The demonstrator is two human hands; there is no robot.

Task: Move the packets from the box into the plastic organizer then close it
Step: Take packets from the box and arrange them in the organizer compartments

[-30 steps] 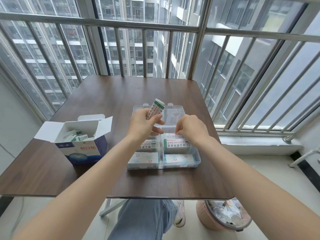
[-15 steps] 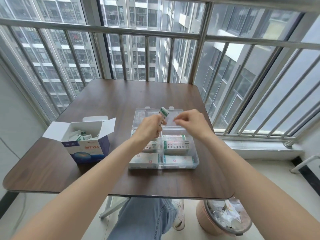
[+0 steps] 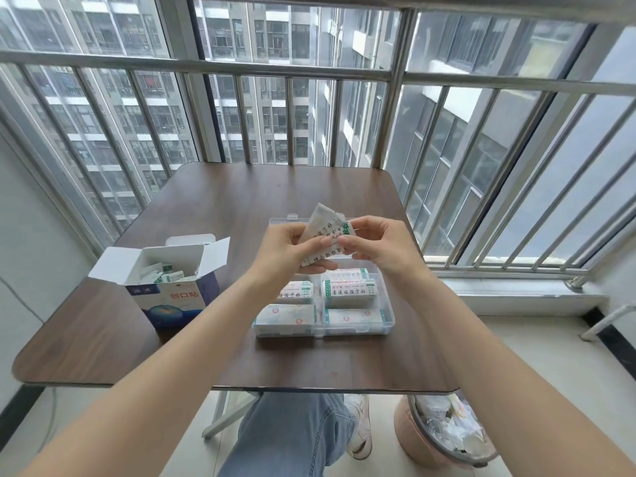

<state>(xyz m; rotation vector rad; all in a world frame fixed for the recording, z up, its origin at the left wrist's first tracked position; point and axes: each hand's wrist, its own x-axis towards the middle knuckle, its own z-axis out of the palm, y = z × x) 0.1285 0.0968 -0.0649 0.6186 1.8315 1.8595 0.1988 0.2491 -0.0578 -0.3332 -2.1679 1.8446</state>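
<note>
I see small stack of white paper packets with green edge and dark print (image 3: pixel 325 235) held in air directly above far, open part of clear plastic compartment organizer (image 3: pixel 387 306) on brown table (image 3: pixel 223 197). Long axis tilted, running from low near left to high far right. Left hand (image 3: pixel 287 251) grips lower end, fingers curled round it; right hand (image 3: pixel 382 242) pinches upper right edge with thumb and fingertips. Both equally near. Near compartments already packed. White-and-blue cardboard box (image 3: pixel 168 287), flaps open, sits well left, more packets inside.

My white packets (image 3: pixel 323 241) are fanned above the clear organizer (image 3: pixel 387 304), which lies open and nearly full. The open blue-and-white box (image 3: pixel 172 299) sits at its nine o'clock, packets inside.
</note>
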